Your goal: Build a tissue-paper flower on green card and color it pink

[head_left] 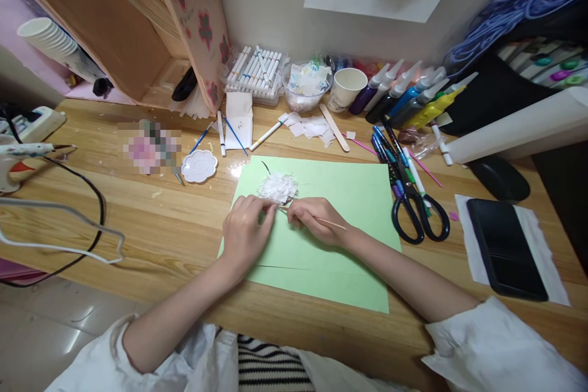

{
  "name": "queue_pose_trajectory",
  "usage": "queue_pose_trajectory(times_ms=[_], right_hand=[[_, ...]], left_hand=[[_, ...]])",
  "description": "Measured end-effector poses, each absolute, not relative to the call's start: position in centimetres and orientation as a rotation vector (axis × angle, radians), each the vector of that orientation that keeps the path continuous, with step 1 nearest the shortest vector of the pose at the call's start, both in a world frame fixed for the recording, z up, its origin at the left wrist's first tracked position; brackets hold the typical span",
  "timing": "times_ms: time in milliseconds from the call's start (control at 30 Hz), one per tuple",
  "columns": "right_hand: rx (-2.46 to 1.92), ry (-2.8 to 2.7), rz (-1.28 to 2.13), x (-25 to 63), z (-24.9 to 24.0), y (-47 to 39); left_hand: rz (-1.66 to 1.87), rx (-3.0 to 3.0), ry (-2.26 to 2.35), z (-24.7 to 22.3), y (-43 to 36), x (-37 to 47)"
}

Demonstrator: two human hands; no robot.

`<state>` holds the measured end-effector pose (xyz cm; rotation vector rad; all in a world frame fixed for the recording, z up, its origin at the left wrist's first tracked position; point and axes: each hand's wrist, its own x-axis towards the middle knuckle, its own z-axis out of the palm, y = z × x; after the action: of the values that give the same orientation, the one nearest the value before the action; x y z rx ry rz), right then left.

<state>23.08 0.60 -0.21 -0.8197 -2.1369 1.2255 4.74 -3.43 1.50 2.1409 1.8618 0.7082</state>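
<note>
A fluffy heap of white paper scraps (278,187) with a dark thin strand at its upper left lies on the light green paper (340,214). At its lower left edge, my left hand (247,225) rests with the thumb brought in against the fingers; what they pinch is hidden. My right hand (316,218) is closed around a thin wooden stick (331,223), its tip pointing left toward my left thumb, just below the white scraps. Something small and dark shows between the two hands, too small to name.
Black-handled scissors (416,214) and pens lie right of the green paper, with a phone (505,248) beyond. Behind stand a marker box (255,73), a paper cup (346,89) and paint bottles (408,98). A white palette (199,166) and cables (98,196) are leftward.
</note>
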Motion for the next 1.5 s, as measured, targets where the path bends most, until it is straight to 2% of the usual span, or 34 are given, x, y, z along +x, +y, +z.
queue_pose_trajectory(times_ms=[267,400,533,900,1067,1500], right_hand=[[-0.889,-2.184,1.162,22.7,-0.3,0.6],[-0.911,-2.145,1.201,22.5,-0.1,0.9],[-0.947,-2.135,1.237,21.9,0.5,1.3],[-1.369,-1.821,1.468,18.1,3.6,3.2],[-1.313,-1.853,1.378,19.1,4.1,2.1],[-1.099,-1.749,1.523,22.4,2.3,1.1]], left_hand=[[0.705,2.035,1.970,2.0,-2.9,4.1],[0.464,1.915,2.182,1.9,-1.9,2.8],[0.320,1.954,2.201,1.2,-1.4,2.2],[0.194,2.085,2.201,0.7,-1.4,2.5],[0.194,2.108,2.183,0.7,-1.4,2.5],[0.233,2.084,2.161,0.6,-1.6,2.5]])
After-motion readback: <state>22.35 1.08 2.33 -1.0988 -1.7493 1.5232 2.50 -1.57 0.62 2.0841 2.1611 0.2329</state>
